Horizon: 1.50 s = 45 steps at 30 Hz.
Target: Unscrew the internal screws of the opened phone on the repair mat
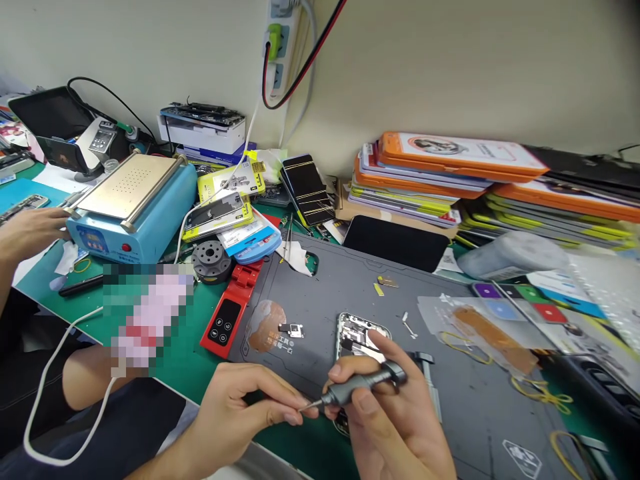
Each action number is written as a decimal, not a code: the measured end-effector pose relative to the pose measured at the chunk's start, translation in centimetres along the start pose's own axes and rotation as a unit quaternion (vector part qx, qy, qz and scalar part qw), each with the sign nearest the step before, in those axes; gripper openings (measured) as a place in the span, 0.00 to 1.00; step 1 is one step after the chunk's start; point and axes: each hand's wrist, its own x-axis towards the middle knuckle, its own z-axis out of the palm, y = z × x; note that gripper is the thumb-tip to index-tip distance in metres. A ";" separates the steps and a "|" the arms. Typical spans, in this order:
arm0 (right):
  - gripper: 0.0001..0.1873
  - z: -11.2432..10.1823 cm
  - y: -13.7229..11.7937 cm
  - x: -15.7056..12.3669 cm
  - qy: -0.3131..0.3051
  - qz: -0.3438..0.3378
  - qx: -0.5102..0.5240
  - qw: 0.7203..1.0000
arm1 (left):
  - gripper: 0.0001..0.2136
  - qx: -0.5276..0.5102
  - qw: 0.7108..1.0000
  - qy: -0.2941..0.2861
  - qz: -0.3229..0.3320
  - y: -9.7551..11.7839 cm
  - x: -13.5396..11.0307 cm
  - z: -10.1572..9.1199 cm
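My right hand (395, 420) grips a small grey precision screwdriver (363, 385), held level with its tip pointing left. My left hand (240, 407) pinches at that tip with thumb and forefinger; whether it holds a screw there is too small to tell. Just behind my hands lies an opened phone (357, 337) with its inner parts showing, on a dark grey work mat (475, 400). A small part (293, 329) sits on the mat to the phone's left.
A blue heating plate machine (133, 203) stands at back left, another person's hand (30, 230) beside it. A red tool (230, 313) lies left of the mat. Stacked orange and yellow packages (450, 173) fill the back right. Rubber bands (543, 393) and plastic film lie at right.
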 end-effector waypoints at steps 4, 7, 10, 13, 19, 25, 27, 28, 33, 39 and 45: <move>0.30 0.2 -0.1 0.1 0.013 0.007 0.000 1.000 | 0.02 0.010 1.000 0.001 -0.004 -0.2 -0.2 -0.1; 0.30 0.4 -0.1 0.3 0.014 0.006 -0.004 1.000 | 0.01 0.009 1.000 0.000 0.000 -0.2 -0.4 -0.2; 0.30 0.3 -0.1 0.5 -0.001 0.005 -0.007 1.000 | 0.01 0.015 1.000 -0.002 0.005 -0.1 -0.4 -0.2; 0.29 0.3 -0.1 0.6 -0.006 0.002 -0.004 1.000 | 0.01 0.024 1.000 -0.006 0.004 0.0 -0.3 -0.1; 0.27 0.2 -0.3 0.4 -0.012 -0.006 0.000 1.000 | 0.02 0.026 1.000 -0.009 0.001 0.3 0.0 0.0; 0.30 0.5 -0.5 0.4 -0.004 -0.007 -0.019 1.000 | 0.06 0.044 0.999 -0.017 0.014 0.6 0.1 0.0; 0.31 0.7 -0.6 0.4 -0.003 -0.003 -0.019 1.000 | 0.06 0.049 0.998 -0.021 0.020 0.6 0.1 0.0; 0.31 0.8 -0.7 0.4 -0.003 0.002 -0.017 1.000 | 0.05 0.051 0.998 -0.024 0.024 0.6 0.1 0.0; 0.28 0.4 -1.6 0.8 0.001 0.046 0.020 0.999 | 0.06 0.113 0.991 -0.072 -0.016 0.6 0.1 -0.3; 0.25 -1.6 -3.4 1.1 0.133 -0.145 -0.084 0.977 | 0.07 0.269 0.952 -0.143 0.018 0.8 0.5 -0.3; 0.23 -2.3 -1.2 0.1 0.186 -0.422 -0.306 0.833 | 0.07 0.283 0.947 -0.146 0.037 0.8 0.6 -0.3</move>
